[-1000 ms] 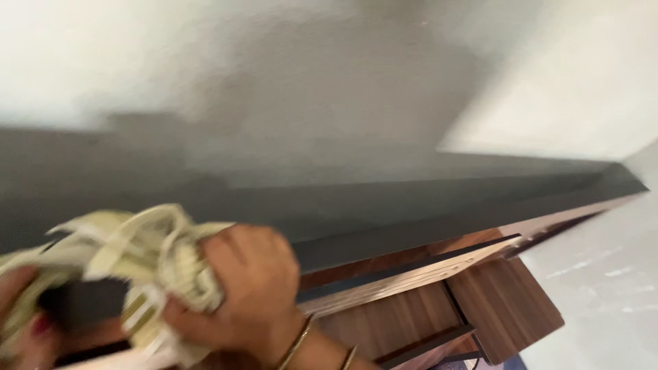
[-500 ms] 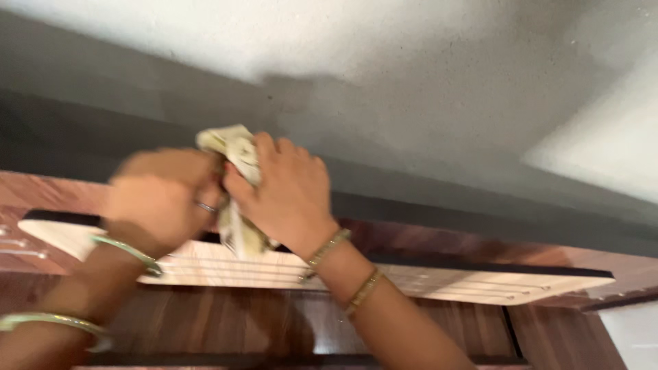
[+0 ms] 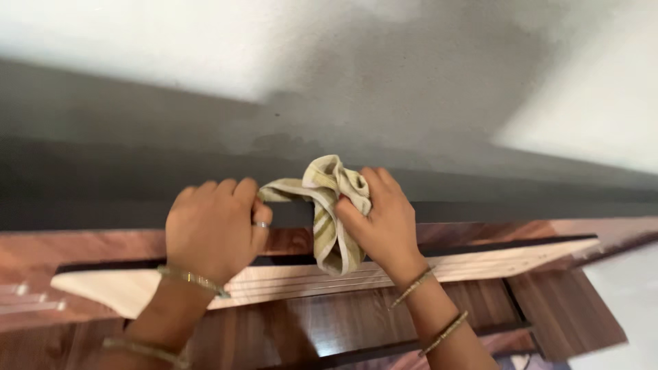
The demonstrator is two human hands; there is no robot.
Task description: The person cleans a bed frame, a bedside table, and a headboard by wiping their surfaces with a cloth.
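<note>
Wall surface [image 3: 329, 62], pale above and grey lower down, fills the upper view. Below it runs a brown wooden cabinet top [image 3: 480, 236] with a pale front strip [image 3: 493, 264]; this cabinet top serves as landmark. Left hand [image 3: 212, 229] rests on its edge, fingers curled together over the rim, a ring and bangles visible. Right hand [image 3: 384, 223] sits just beside it to the right, fingers clamped on a striped green-and-cream cloth [image 3: 332, 212]. Cloth is bunched above the cabinet top, its long axis hanging downward over the pale strip, between both hands. One end reaches the left fingers; whether they grip it cannot be told.
</note>
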